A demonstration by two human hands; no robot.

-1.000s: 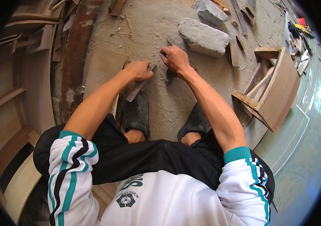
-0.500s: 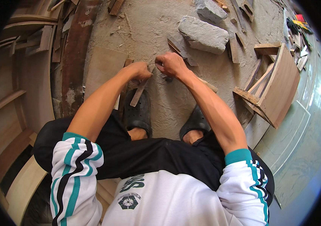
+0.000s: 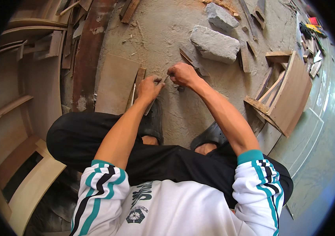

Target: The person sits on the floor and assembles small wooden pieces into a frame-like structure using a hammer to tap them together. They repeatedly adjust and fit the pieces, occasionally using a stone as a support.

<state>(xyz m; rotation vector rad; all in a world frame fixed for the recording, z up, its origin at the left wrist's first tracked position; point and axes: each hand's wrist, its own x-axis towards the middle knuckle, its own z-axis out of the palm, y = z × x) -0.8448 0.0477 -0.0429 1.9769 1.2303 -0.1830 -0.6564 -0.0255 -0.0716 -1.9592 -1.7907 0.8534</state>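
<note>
I am crouched over a dusty concrete floor with both arms stretched forward. My left hand (image 3: 149, 87) is closed around a narrow wooden strip (image 3: 139, 76) that slants down toward my left shoe (image 3: 153, 122). My right hand (image 3: 181, 74) sits just to its right, almost touching it. Its fingers pinch a small thin piece (image 3: 166, 78), perhaps a nail, held against the left hand's fingertips. The hands hide the point where the piece meets the strip.
A flat plywood panel (image 3: 114, 84) lies left of the strip, beside a long rusty beam (image 3: 88, 51). Two grey stone blocks (image 3: 214, 43) (image 3: 220, 15) lie ahead. A curved wooden frame (image 3: 289, 94) stands at right, and curved wooden parts (image 3: 18, 118) are stacked at left. Offcuts litter the floor.
Both hands have come closer together and a little nearer to my feet. The right hand now meets the left hand's fingertips with the small piece.
</note>
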